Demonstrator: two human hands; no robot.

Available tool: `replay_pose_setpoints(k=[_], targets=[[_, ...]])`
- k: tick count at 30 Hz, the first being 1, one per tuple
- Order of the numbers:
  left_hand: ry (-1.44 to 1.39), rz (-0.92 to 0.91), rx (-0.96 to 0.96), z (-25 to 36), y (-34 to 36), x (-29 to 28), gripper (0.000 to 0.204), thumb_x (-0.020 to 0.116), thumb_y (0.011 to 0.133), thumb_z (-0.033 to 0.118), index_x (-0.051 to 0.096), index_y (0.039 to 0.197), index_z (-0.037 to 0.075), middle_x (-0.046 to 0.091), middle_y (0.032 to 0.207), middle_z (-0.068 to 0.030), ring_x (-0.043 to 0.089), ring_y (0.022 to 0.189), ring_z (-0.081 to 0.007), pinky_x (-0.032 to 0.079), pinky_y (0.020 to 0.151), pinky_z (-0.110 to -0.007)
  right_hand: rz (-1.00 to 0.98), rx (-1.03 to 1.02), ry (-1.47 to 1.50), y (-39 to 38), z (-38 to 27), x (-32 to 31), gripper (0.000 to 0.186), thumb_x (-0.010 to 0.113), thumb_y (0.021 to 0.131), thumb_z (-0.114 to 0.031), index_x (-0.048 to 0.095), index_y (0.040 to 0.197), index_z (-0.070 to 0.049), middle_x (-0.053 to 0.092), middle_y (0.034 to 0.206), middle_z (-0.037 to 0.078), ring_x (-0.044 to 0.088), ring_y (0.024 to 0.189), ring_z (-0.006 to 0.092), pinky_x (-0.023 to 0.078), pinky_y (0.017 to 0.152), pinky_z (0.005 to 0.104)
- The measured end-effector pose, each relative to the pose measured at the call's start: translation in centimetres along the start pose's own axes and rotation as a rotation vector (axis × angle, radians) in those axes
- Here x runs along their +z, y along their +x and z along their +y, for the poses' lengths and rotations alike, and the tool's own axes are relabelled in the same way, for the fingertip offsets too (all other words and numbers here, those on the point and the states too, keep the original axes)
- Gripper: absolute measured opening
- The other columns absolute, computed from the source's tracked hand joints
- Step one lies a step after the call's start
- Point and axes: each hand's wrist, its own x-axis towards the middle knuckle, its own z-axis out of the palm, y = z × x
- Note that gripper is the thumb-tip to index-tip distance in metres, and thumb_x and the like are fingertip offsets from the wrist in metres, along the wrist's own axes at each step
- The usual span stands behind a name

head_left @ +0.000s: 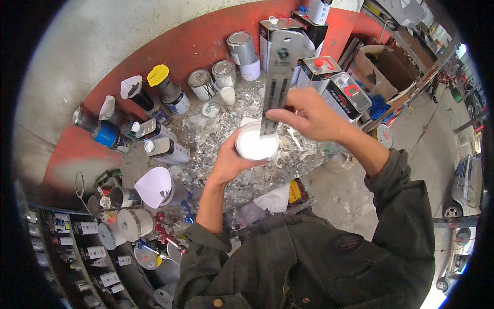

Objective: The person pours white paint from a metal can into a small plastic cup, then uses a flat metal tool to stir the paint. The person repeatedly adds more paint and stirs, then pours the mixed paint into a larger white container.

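My left hand (230, 160) is closed round a cup of white liquid (256, 147), held over the paint-spattered bench (206, 139). My right hand (303, 116) grips a long flat grey metal ruler-like stirring stick (278, 59), upright, with its lower end at the cup's inside, in the white liquid. A smaller translucent cup (228, 95) stands on the bench behind, near several metal cans (201, 85).
Rectangular cans (319, 72) line the bench's back and right, beside a cardboard box (378, 72). At left stand cans with pale cone-shaped papers (152, 188), spray guns (170, 237) and stocked shelves (92, 257). A car (463, 188) stands on the floor at right.
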Motion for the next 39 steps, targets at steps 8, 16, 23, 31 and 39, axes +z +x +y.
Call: replay_pose_setpoints(k=[8,16,23,31,39], targets=[[-0.018,0.198,-0.003,-2.9,1.4,4.3,0.085,0.092,0.064,-0.001,0.054,0.14,0.005,0.064,0.13,-0.0051,0.061,0.121,-0.0174,0.049,0.106,-0.035,0.256,-0.018,0.146,0.2,0.6,-1.0,0.026,0.072,0.095,-0.022,0.067,0.087,0.002,0.058,0.068,0.015,0.052,0.056,0.021,0.04,0.054,0.0371],[-0.081,0.402,0.062,-4.8,3.4,7.8,0.083,0.091,0.066,0.0,0.053,0.14,0.004,0.064,0.132,-0.0084,0.063,0.12,-0.0194,0.051,0.104,-0.035,0.253,-0.071,-0.066,-1.8,6.1,1.6,0.027,0.072,0.095,-0.022,0.061,0.082,0.0,0.058,0.062,0.021,0.061,0.055,0.0398,0.045,0.05,0.0446],[0.063,0.504,0.038,-6.4,4.3,8.7,0.083,0.091,0.068,0.003,0.052,0.141,0.004,0.064,0.132,-0.0094,0.062,0.121,-0.0194,0.05,0.104,-0.036,0.472,0.224,0.321,-1.2,6.6,-1.2,0.021,0.067,0.101,-0.02,0.068,0.1,0.001,0.06,0.067,0.002,0.053,0.057,0.0074,0.041,0.05,0.0292],[-0.021,0.402,0.036,-6.7,4.3,7.7,0.086,0.092,0.067,0.003,0.051,0.143,0.004,0.063,0.134,-0.0096,0.061,0.124,-0.0196,0.05,0.106,-0.036,0.428,0.028,0.348,-0.1,4.9,-5.9,0.02,0.066,0.102,-0.019,0.065,0.096,0.0,0.06,0.069,0.001,0.05,0.055,0.007,0.039,0.049,0.0262],[-0.01,0.277,-0.02,-5.9,3.7,8.2,0.086,0.092,0.067,0.001,0.05,0.142,0.002,0.063,0.132,-0.0092,0.062,0.121,-0.0192,0.051,0.104,-0.036,-0.153,0.061,0.125,0.4,8.1,0.0,0.03,0.073,0.094,-0.029,0.065,0.095,-0.001,0.07,0.079,0.018,0.069,0.072,0.0345,0.051,0.066,0.043]])
